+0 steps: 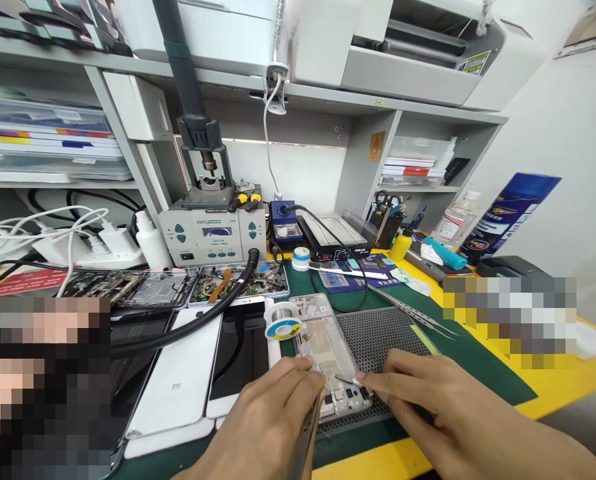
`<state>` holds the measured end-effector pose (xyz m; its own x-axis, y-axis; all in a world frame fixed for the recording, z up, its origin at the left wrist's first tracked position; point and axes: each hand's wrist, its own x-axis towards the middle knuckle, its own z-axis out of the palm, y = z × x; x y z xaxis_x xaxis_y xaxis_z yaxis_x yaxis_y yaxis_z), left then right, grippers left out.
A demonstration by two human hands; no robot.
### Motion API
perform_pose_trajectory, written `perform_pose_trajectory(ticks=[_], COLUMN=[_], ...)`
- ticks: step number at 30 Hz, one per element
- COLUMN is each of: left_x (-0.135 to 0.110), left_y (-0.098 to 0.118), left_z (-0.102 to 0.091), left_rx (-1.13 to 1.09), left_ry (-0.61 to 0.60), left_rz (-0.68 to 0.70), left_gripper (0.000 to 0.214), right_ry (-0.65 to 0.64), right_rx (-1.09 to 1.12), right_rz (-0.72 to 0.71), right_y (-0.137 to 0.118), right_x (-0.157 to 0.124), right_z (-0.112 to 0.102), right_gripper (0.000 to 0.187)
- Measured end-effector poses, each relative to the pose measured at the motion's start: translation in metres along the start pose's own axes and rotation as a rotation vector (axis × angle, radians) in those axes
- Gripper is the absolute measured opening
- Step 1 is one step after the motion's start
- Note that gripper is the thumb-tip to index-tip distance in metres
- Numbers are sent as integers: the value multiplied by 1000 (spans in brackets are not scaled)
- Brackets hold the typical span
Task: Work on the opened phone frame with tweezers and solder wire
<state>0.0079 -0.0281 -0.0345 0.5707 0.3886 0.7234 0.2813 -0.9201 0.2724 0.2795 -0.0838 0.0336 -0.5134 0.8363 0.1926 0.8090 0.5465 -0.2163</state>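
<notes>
An opened phone housing (331, 347) lies on a dark perforated mat, its inner side up and small parts showing at its lower end. My left hand (273, 413) rests at its left edge, closed, with metal tweezers (308, 430) in it; their tips are hidden. At the lower right edge of the housing is my right hand (423, 393), fingers closed together. A thin dark strip (345, 381) ends by its index fingertip; whether the fingers hold it or the housing edge, I cannot tell. A solder spool (283, 325) stands against the housing's left side.
White-backed phone (175, 380) and white-framed phone (243, 340) lie at left, crossed by a black hose (193, 333). Behind are a rework station (213, 233), a hot plate (335, 233) and circuit boards (218, 283). More tweezers (418, 310) lie right on the perforated mat (383, 333).
</notes>
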Motion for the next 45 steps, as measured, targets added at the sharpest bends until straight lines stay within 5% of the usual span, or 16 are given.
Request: perform_pose_trajectory(ticks=[25, 37, 45], left_x=[11, 7, -4], left_y=[-3, -2, -3], left_z=[-4, -11, -2], left_rx=[46, 95, 145], left_ry=[42, -59, -80], left_rz=[38, 38, 5], left_gripper=[39, 34, 40], right_ry=[-44, 68, 98], right_rx=[-1, -23, -204], right_rz=[-172, -70, -74], right_y=[35, 2, 5], right_x=[7, -2, 10], right_z=[0, 6, 13], right_gripper=[54, 51, 41])
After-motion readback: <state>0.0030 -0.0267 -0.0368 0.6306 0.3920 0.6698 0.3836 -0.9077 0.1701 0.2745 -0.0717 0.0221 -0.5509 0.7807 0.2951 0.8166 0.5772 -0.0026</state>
